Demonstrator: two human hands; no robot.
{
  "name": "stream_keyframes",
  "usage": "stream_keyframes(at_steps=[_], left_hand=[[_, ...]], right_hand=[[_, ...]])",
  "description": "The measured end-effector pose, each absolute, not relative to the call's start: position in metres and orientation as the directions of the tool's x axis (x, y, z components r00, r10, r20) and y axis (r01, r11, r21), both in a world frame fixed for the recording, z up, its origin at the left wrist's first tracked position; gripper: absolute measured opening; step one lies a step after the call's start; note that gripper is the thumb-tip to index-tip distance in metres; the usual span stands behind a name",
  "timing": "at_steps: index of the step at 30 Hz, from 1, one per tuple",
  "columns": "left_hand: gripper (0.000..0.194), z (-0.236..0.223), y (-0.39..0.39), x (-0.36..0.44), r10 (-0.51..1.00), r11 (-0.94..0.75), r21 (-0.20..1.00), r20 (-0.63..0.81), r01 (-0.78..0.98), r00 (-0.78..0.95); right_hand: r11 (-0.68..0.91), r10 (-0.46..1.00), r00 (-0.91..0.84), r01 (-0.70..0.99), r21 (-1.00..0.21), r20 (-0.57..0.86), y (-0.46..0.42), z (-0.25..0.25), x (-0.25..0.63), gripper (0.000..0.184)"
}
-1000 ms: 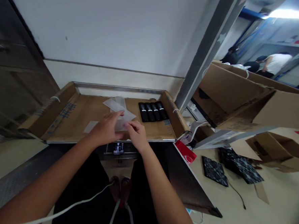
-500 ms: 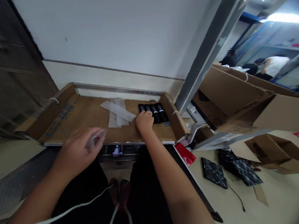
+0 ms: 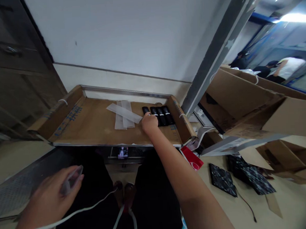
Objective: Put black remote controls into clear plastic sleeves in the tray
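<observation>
My right hand [image 3: 150, 123] reaches into the cardboard-lined tray [image 3: 91, 120], its fingers closed over the lower part of a slim black item [image 3: 145, 110], the leftmost of its row. Close by on its right stand more slim black items [image 3: 166, 116] side by side, with small white marks; their exact kind is unclear. Left of that hand, several flat translucent plastic sleeves [image 3: 124, 114] lie overlapping. Above my left thigh, my left hand [image 3: 50, 191] holds a clear plastic sleeve [image 3: 71, 180] between thumb and fingers, its mouth bulging.
A white wall [image 3: 127, 40] rises behind the tray, with a grey post [image 3: 214, 55] at its right. Large cardboard boxes [image 3: 247, 98] stand to the right. Black patterned packages [image 3: 222, 179] lie on the floor. A white cord [image 3: 78, 211] crosses near my left arm. People work far off.
My left hand has drawn back down and left, away from the tray's front edge, with the sleeve. The leftmost black item now sits slightly apart from the others under my right hand.
</observation>
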State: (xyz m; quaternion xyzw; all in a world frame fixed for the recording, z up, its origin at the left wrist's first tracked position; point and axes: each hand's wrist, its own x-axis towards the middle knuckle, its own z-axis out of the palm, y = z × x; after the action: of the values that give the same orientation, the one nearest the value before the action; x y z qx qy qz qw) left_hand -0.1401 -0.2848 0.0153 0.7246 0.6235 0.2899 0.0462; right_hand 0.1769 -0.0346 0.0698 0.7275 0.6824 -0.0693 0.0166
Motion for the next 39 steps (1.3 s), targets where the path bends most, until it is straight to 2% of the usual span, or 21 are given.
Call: stream_keyframes(at_steps=[3, 10, 13, 16, 18, 19, 20, 21, 22, 24, 26, 28, 31, 34, 39], left_hand=[[0.025, 0.017, -0.288, -0.125, 0.928, -0.205, 0.464, 0.373, 0.862, 0.020], [0.027, 0.001, -0.303, -0.124, 0.931, -0.203, 0.510, 0.364, 0.836, 0.004], [0.029, -0.003, -0.304, -0.122, 0.936, -0.197, 0.524, 0.353, 0.829, -0.001], [0.030, -0.007, -0.299, -0.117, 0.934, -0.207, 0.526, 0.357, 0.825, 0.007], [0.030, -0.012, -0.292, -0.112, 0.924, -0.240, 0.515, 0.382, 0.823, 0.030], [0.030, -0.015, -0.288, -0.109, 0.918, -0.260, 0.507, 0.393, 0.822, 0.047], [0.029, -0.018, -0.283, -0.105, 0.913, -0.278, 0.499, 0.404, 0.821, 0.064], [0.029, -0.020, -0.279, -0.102, 0.908, -0.296, 0.491, 0.410, 0.819, 0.083], [0.028, -0.021, -0.275, -0.098, 0.903, -0.316, 0.484, 0.418, 0.816, 0.102], [0.027, -0.022, -0.268, -0.091, 0.894, -0.352, 0.472, 0.425, 0.808, 0.142], [0.025, -0.020, -0.264, -0.083, 0.888, -0.382, 0.459, 0.422, 0.802, 0.182], [0.022, -0.018, -0.262, -0.076, 0.887, -0.401, 0.451, 0.407, 0.797, 0.216], [0.020, -0.017, -0.262, -0.070, 0.886, -0.425, 0.456, 0.384, 0.782, 0.258], [0.028, -0.020, -0.263, -0.069, 0.882, -0.443, 0.460, 0.378, 0.770, 0.282], [0.032, -0.023, -0.266, -0.072, 0.881, -0.449, 0.458, 0.367, 0.767, 0.297]], right_hand=[[-0.094, 0.992, 0.091, 0.995, -0.030, -0.091, -0.035, 0.072, 0.177, 0.063], [-0.154, 0.986, 0.146, 0.981, -0.116, -0.075, -0.033, 0.070, 0.175, 0.061], [-0.185, 0.982, 0.174, 0.963, -0.194, -0.075, -0.035, 0.071, 0.182, 0.051], [-0.174, 0.983, 0.152, 0.947, -0.272, -0.100, -0.052, 0.079, 0.203, 0.032], [-0.155, 0.986, 0.114, 0.894, -0.420, -0.119, -0.081, 0.087, 0.221, 0.031], [-0.165, 0.986, 0.101, 0.753, -0.637, -0.136, -0.102, 0.091, 0.230, 0.035], [-0.165, 0.986, 0.082, 0.543, -0.823, -0.144, -0.125, 0.093, 0.238, 0.035], [-0.146, 0.988, 0.003, 0.335, -0.931, -0.154, -0.151, 0.095, 0.246, 0.035], [-0.169, 0.977, -0.102, 0.173, -0.970, -0.188, -0.177, 0.095, 0.252, 0.037], [-0.344, 0.895, -0.291, 0.033, -0.939, -0.338, -0.224, 0.090, 0.260, 0.045], [-0.492, 0.791, -0.403, 0.029, -0.870, -0.460, -0.258, 0.080, 0.260, 0.053], [-0.560, 0.728, -0.457, 0.035, -0.828, -0.511, -0.277, 0.067, 0.256, 0.060], [-0.613, 0.699, -0.465, 0.001, -0.790, -0.543, -0.283, 0.053, 0.249, 0.066], [-0.643, 0.690, -0.445, -0.015, -0.766, -0.571, -0.280, 0.047, 0.244, 0.069], [-0.637, 0.678, -0.461, 0.019, -0.771, -0.572, -0.278, 0.048, 0.236, 0.064]])
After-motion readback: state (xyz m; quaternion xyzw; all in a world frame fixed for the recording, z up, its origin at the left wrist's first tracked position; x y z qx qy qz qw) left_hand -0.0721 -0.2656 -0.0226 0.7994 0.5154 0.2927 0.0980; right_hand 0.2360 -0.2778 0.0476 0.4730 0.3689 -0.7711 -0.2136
